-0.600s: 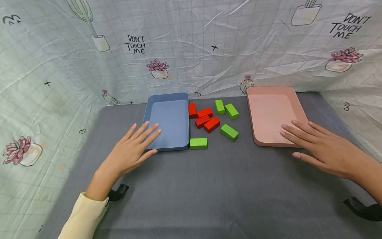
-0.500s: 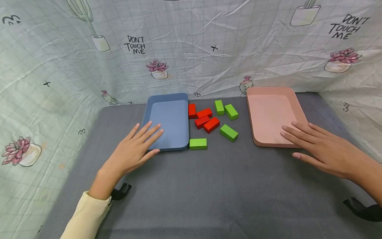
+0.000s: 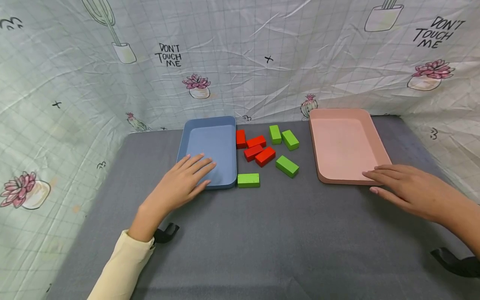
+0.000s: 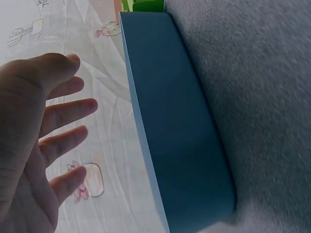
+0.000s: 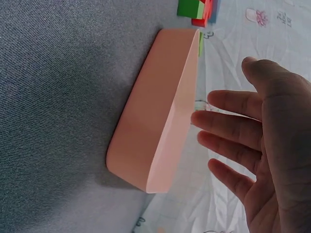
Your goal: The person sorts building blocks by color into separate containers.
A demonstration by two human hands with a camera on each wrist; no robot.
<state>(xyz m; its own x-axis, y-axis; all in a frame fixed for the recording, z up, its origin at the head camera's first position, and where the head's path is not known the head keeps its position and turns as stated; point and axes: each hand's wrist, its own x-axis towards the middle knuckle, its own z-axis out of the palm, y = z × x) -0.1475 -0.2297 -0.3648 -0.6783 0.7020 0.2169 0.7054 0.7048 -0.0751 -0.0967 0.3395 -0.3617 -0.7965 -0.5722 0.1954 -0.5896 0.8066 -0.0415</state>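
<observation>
My left hand hovers over the near left corner of a blue tray, fingers relaxed and holding nothing. In the left wrist view that hand's spread fingers stand above the tray's rim. On the other side, my right hand hangs over the near right corner of a pink tray, also holding nothing. The right wrist view has its loosely bent fingers apart from the tray wall. Between the trays lie several red blocks in a cluster and several green blocks spread around them.
A grey cloth covers the table. One green block sits right by the blue tray's near right corner. A printed white sheet rises behind and at both sides. Dark straps show at both wrists.
My left hand has shifted right and slightly forward, farther over the blue tray. The right hand's fingers have drawn together and back toward the pink tray's corner. Blocks and trays have stayed put.
</observation>
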